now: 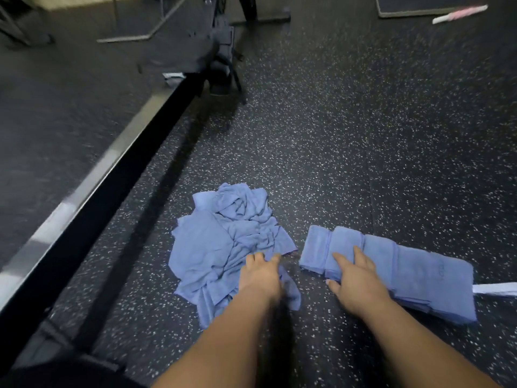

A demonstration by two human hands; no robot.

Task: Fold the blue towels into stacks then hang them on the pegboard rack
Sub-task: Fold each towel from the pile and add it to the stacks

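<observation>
The left hand (260, 271) curls its fingers into the near edge of the loose pile (218, 242) of blue towels on the floor (349, 135). The right hand (355, 284) lies flat, fingers spread, on the folded row (419, 275) just right of the pile. It would be best to pull a single towel clear and square its corners before folding. There is one pile, too tangled to count, and one row of seemingly four folded pieces.

White strip (495, 288) cut off at right edge. Pink-white object (460, 13) and dark equipment (221, 51) at top blurred, unidentifiable. Lettering on folded towels (419, 275) illegible. Left grip (260, 271) fingertips hidden in loose towel heap (218, 247).
</observation>
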